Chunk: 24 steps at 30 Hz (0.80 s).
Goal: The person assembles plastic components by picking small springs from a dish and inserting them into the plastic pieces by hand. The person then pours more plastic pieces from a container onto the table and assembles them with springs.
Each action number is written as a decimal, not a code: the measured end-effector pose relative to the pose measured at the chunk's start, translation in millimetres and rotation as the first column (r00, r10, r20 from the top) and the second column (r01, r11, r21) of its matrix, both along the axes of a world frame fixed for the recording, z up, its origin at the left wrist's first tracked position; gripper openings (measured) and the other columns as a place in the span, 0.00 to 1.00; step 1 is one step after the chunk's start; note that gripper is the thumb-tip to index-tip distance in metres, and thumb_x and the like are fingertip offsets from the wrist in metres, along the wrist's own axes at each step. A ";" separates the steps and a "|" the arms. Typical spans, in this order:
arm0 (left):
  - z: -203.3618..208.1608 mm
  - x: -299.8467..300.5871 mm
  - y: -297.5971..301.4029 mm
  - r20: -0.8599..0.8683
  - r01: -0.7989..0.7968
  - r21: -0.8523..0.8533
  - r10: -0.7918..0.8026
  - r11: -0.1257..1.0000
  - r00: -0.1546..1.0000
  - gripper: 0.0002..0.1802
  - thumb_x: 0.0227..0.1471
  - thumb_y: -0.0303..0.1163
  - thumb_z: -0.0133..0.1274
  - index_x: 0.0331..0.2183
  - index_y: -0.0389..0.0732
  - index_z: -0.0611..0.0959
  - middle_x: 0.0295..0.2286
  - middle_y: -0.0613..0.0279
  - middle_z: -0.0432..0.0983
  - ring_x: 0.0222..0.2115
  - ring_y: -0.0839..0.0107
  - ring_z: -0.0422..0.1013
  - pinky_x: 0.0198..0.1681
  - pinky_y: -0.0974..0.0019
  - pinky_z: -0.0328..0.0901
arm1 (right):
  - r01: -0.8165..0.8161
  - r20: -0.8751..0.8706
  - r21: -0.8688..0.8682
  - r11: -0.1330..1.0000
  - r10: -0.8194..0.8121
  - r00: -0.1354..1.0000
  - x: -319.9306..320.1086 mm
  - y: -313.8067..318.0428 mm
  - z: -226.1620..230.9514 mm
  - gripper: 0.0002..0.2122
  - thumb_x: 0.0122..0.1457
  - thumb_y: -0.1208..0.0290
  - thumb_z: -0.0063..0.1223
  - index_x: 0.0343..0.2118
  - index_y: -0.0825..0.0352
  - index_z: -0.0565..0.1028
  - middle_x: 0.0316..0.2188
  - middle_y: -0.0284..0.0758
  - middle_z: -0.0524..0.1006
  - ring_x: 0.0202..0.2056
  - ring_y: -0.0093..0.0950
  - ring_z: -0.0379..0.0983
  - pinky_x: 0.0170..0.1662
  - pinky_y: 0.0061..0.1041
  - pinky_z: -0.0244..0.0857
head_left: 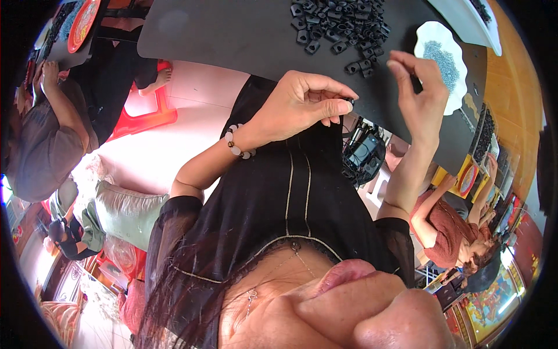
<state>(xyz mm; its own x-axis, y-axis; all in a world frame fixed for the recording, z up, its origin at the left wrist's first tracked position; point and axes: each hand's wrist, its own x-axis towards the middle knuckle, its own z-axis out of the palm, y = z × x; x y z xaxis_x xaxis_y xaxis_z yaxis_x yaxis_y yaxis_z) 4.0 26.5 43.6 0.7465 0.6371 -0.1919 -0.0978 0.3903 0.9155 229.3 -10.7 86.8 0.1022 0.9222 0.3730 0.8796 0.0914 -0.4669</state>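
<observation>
My left hand [302, 106], with a beaded bracelet on its wrist, is closed in a pinch over the near edge of the table. Between thumb and fingertips sits a small black plastic piece [349, 100], mostly covered by them. To its right, my right hand [423, 90] is raised with thumb and forefinger brought together; anything between them is too small to make out. Beyond both hands lies a heap of black plastic clips [343, 26]. Just right of my right hand stands a white scalloped dish [426, 32] holding many tiny silvery-blue bits [442, 61].
The dark table [215, 29] spans the far side. A white tray [465, 20] lies at its far right corner. Co-workers sit at left [52, 139] and right [450, 227]. A red plastic stool [148, 119] stands at left, and a pale cushion [128, 212] lies nearer me.
</observation>
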 end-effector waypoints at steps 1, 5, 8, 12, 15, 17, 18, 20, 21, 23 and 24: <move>-0.1 -0.6 -0.5 -0.001 -0.005 0.004 0.005 1.000 1.000 0.12 0.54 0.31 0.59 0.38 0.32 0.83 0.25 0.64 0.79 0.24 0.82 0.72 0.28 0.78 0.68 | -0.005 -0.001 0.004 1.000 0.005 1.000 3.7 6.5 -1.6 0.07 0.50 0.76 0.61 0.34 0.65 0.81 0.29 0.35 0.80 0.33 0.33 0.74 0.39 0.26 0.66; -1.5 -6.7 -1.7 -0.002 -0.055 0.014 0.055 0.998 0.999 0.12 0.54 0.30 0.59 0.39 0.32 0.83 0.26 0.64 0.79 0.24 0.83 0.71 0.28 0.78 0.68 | -0.065 0.088 0.027 0.998 0.062 0.994 4.4 29.7 -12.6 0.08 0.51 0.74 0.61 0.35 0.63 0.81 0.31 0.33 0.79 0.35 0.33 0.71 0.39 0.29 0.65; 0.4 -6.7 -1.0 0.014 -0.055 0.030 0.055 0.998 0.998 0.12 0.54 0.30 0.59 0.39 0.32 0.83 0.26 0.64 0.79 0.24 0.82 0.72 0.28 0.78 0.69 | -0.122 0.146 0.053 0.991 0.113 0.983 5.5 37.2 -15.6 0.08 0.51 0.73 0.61 0.36 0.61 0.81 0.32 0.31 0.79 0.36 0.33 0.70 0.39 0.30 0.65; -2.9 -14.0 -1.0 0.003 -0.038 0.047 0.038 0.998 0.999 0.14 0.55 0.32 0.58 0.41 0.34 0.83 0.28 0.63 0.79 0.26 0.82 0.73 0.30 0.78 0.69 | -0.062 0.294 0.031 0.998 0.050 0.955 6.1 38.3 -16.0 0.07 0.52 0.72 0.60 0.35 0.61 0.82 0.31 0.31 0.79 0.36 0.34 0.69 0.39 0.30 0.65; -3.1 -16.1 -1.7 0.003 -0.043 0.025 0.043 0.999 0.999 0.14 0.55 0.32 0.57 0.41 0.34 0.83 0.28 0.64 0.79 0.26 0.82 0.73 0.30 0.78 0.69 | 0.001 0.218 -0.055 0.999 0.011 0.976 10.3 33.0 -10.6 0.07 0.52 0.71 0.60 0.35 0.61 0.82 0.32 0.33 0.79 0.36 0.35 0.70 0.39 0.30 0.65; -2.8 -15.9 -2.0 0.012 -0.037 0.030 0.037 0.999 0.999 0.14 0.55 0.32 0.58 0.41 0.34 0.83 0.28 0.64 0.79 0.26 0.82 0.73 0.30 0.78 0.69 | -0.039 0.205 -0.029 0.999 0.044 0.978 10.5 32.3 -11.5 0.07 0.52 0.71 0.60 0.35 0.61 0.82 0.32 0.33 0.79 0.36 0.35 0.70 0.39 0.29 0.64; -2.3 -15.2 -2.1 0.020 -0.031 0.036 0.031 0.999 0.999 0.14 0.55 0.32 0.58 0.41 0.34 0.83 0.28 0.64 0.79 0.26 0.82 0.73 0.30 0.78 0.69 | -0.079 0.192 -0.002 0.997 0.077 0.978 11.2 31.8 -11.5 0.07 0.52 0.71 0.60 0.35 0.61 0.82 0.32 0.34 0.79 0.36 0.35 0.70 0.39 0.29 0.64; -1.2 -13.8 -3.3 0.027 -0.043 0.022 0.042 0.999 0.999 0.13 0.55 0.31 0.58 0.40 0.33 0.83 0.27 0.63 0.79 0.26 0.82 0.73 0.29 0.78 0.69 | -0.106 0.175 0.005 0.994 0.103 0.979 5.6 35.5 -12.4 0.07 0.52 0.71 0.61 0.35 0.61 0.81 0.31 0.34 0.79 0.36 0.35 0.70 0.40 0.30 0.64; -1.2 -14.2 -4.0 0.031 -0.061 0.007 0.061 0.998 0.998 0.13 0.55 0.31 0.58 0.38 0.31 0.83 0.26 0.63 0.78 0.25 0.82 0.72 0.29 0.77 0.69 | -0.140 0.153 0.013 0.990 0.137 0.979 1.3 39.1 -14.5 0.07 0.52 0.71 0.61 0.35 0.61 0.81 0.31 0.34 0.79 0.36 0.35 0.70 0.40 0.30 0.64; -1.0 -14.9 -4.2 0.029 -0.061 0.015 0.061 0.998 0.998 0.13 0.54 0.31 0.58 0.38 0.31 0.83 0.26 0.63 0.78 0.25 0.82 0.72 0.29 0.77 0.69 | -0.148 0.186 0.024 0.989 0.141 0.972 -4.9 43.8 -17.8 0.08 0.51 0.70 0.61 0.36 0.61 0.81 0.31 0.34 0.78 0.37 0.35 0.70 0.41 0.31 0.64; -0.2 -14.8 -3.8 0.031 -0.056 0.022 0.056 0.998 0.998 0.13 0.54 0.31 0.59 0.38 0.31 0.83 0.26 0.63 0.78 0.25 0.82 0.72 0.29 0.77 0.69 | -0.150 0.221 0.032 0.988 0.140 0.965 -5.5 45.0 -18.6 0.09 0.51 0.70 0.61 0.36 0.61 0.81 0.30 0.35 0.78 0.37 0.36 0.70 0.41 0.31 0.64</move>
<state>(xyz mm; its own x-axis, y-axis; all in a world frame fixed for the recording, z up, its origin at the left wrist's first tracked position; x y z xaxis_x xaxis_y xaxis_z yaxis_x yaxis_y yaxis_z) -10.8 22.7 43.3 0.7147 0.6820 -0.1548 -0.1467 0.3626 0.9203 223.8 34.3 68.2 -0.1197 0.9017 0.4155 0.9351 0.2430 -0.2580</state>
